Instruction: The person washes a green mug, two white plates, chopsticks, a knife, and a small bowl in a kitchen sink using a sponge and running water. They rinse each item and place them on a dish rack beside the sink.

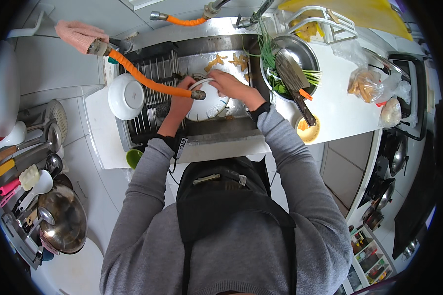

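Over the steel sink (236, 110), a white bowl (208, 105) with blue line marks is tilted between my hands. My right hand (230, 86) grips it from the right, fingers over the pale curved edge at its top. From the left, my left hand (181, 101) holds the other side, its fingertips partly hidden behind the bowl. An orange hose (147, 80) with a metal end passes in front of my left wrist and the bowl. Brown peelings (239, 62) lie on the sink bottom beyond my hands.
Left of the sink, another white bowl (126, 96) rests upside down near a metal rack (142, 127). A cleaver (293, 75) lies across a steel basin (299, 46) holding green onions (312, 77). Near the counter's front edge stands a small yellowish bowl (312, 134). Plastic bags (369, 86) sit farther right.
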Available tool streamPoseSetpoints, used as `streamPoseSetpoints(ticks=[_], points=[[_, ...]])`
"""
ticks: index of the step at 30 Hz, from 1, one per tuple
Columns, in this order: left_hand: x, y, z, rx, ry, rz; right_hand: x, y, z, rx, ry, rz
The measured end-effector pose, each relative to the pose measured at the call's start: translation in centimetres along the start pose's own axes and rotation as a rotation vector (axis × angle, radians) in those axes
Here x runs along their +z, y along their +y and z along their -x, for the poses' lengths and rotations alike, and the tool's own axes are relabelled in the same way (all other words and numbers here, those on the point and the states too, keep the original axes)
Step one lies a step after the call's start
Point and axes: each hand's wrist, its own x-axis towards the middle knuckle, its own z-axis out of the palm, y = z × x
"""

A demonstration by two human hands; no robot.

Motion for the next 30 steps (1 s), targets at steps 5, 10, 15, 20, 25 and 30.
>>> streamPoseSetpoints(ticks=[5, 10, 15, 20, 25, 30], points=[[0.3, 0.0, -1.2, 0.014, -0.004, 0.068, 0.1, 0.3, -1.9, -0.118, -0.063, -0.108], [0.6, -2.9, -1.2, -0.249, 0.228, 0.383, 0.6, 3.0, 1.2, 0.455, 0.094, -0.747], [3.6, -5.7, -0.6, -0.411, 0.599, 0.632, 6.5, 2.1, 5.0, 0.760, 0.458, -1.360], [7.6, -3.1, -0.5, -0.618, 0.779, 0.701, 12.7, -1.6, 3.3, 0.988, 1.055, -1.800], [10.5, -1.1, 0.9, -0.860, 0.471, 0.994, 13.7, -0.8, 3.9, 0.937, 0.924, -1.759], [11.1, -1.3, 3.9, -0.871, -0.026, 0.952, 13.8, 1.3, 4.1, 1.005, 1.057, -1.627]])
